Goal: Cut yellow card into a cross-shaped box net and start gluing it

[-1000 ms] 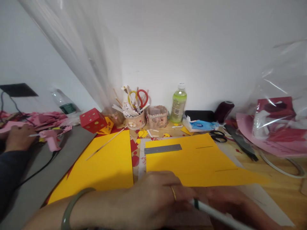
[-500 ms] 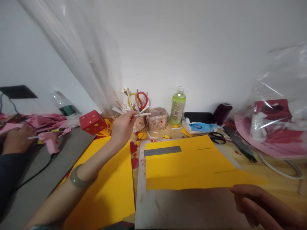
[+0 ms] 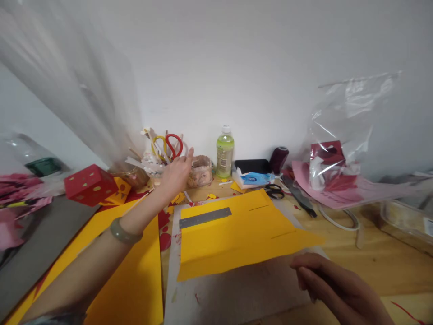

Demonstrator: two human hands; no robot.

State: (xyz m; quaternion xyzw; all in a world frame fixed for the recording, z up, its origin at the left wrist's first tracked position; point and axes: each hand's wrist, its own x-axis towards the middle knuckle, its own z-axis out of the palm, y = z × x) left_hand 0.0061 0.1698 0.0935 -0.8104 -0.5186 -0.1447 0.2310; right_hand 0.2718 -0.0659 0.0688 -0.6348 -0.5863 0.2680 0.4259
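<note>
My left hand reaches across to the back of the table, between a holder of white sticks and a small round decorated basket. Its index finger points out; the other fingertips are partly hidden, and I see nothing held. Red-handled scissors and yellow-handled ones stand in the holder. My right hand hovers at the near right of a yellow sheet, fingers loosely bent and nothing in them. A steel ruler lies on that sheet, which has two pencil-like lines at the right.
Behind the sheet stand a green drink bottle, a blue wipes pack and black scissors. A red dotted box is left, above another yellow sheet. A clear bag with red pieces stands right.
My view has swung right, and the co-worker's hand has left it. My left hand, earlier pinching near a white stick at the holder, now has its index finger extended beside the basket.
</note>
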